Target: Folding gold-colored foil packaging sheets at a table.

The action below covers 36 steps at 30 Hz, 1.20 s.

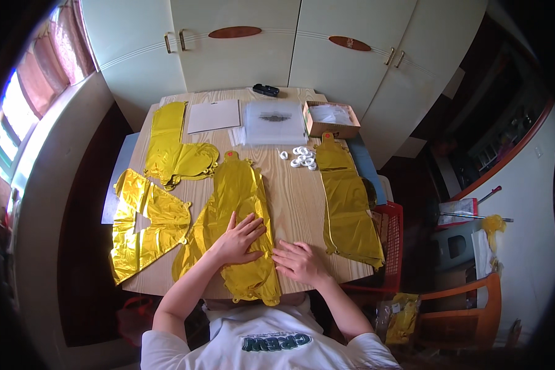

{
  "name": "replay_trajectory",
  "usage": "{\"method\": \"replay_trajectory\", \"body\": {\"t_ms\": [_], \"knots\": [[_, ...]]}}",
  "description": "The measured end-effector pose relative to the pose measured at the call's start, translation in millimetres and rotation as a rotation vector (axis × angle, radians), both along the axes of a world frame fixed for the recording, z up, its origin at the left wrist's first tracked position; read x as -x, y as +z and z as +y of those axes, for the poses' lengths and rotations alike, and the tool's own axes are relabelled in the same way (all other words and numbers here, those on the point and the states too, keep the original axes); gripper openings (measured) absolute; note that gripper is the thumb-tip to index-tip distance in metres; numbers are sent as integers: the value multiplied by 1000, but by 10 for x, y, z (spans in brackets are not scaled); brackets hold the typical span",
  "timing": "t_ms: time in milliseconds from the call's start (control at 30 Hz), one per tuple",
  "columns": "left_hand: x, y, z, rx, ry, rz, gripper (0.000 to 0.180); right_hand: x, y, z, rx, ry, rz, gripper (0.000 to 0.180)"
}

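A flat, deflated gold foil balloon (235, 185) lies lengthwise in front of me, its near end at the table's front edge. My left hand (239, 239) rests palm down on it, fingers spread. My right hand (299, 262) lies at the balloon's right edge, fingers stretched out and partly over the bare wood; neither hand grips anything. To the left is a gold foil piece with a triangular opening (169, 213). Behind that sits an L-shaped pile of gold foil balloons (165, 139). Another long gold foil balloon (348, 209) lies along the table's right side.
Several small white ribbon rolls (303, 156) lie on the wooden table (296, 203). Behind them are clear plastic bags (274, 126), a pale flat sheet (213, 116), a cardboard box (332, 128) and a black object (265, 90). A red crate (393, 246) and wooden chair (490, 308) stand right.
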State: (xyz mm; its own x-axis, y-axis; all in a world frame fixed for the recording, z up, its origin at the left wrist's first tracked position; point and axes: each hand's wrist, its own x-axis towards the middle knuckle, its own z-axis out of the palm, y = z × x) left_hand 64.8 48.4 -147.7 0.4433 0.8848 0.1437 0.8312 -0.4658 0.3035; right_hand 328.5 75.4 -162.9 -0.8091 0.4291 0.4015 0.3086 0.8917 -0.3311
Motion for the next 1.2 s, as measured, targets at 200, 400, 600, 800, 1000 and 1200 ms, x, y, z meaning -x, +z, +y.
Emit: {"method": "replay_trajectory", "body": {"t_ms": [200, 400, 600, 800, 1000, 1200], "knots": [[5, 18, 0, 51, 11, 3, 74, 6, 7, -12, -15, 4, 22, 23], [-9, 22, -4, -36, 8, 4, 67, 9, 16, -13, -27, 1, 25, 20], [-163, 184, -117, -6, -158, 31, 48, 14, -19, -7, -49, -4, 23, 19], [-283, 154, -145, -69, -170, 31, 41, 18, -18, 1, -74, -3, 49, 19], [-298, 146, -79, -138, -77, 79, 43, 16, -11, -4, -59, -5, 46, 19], [-250, 116, 95, -165, -26, 150, 46, 15, 16, -6, -58, 0, 41, 20]]}}
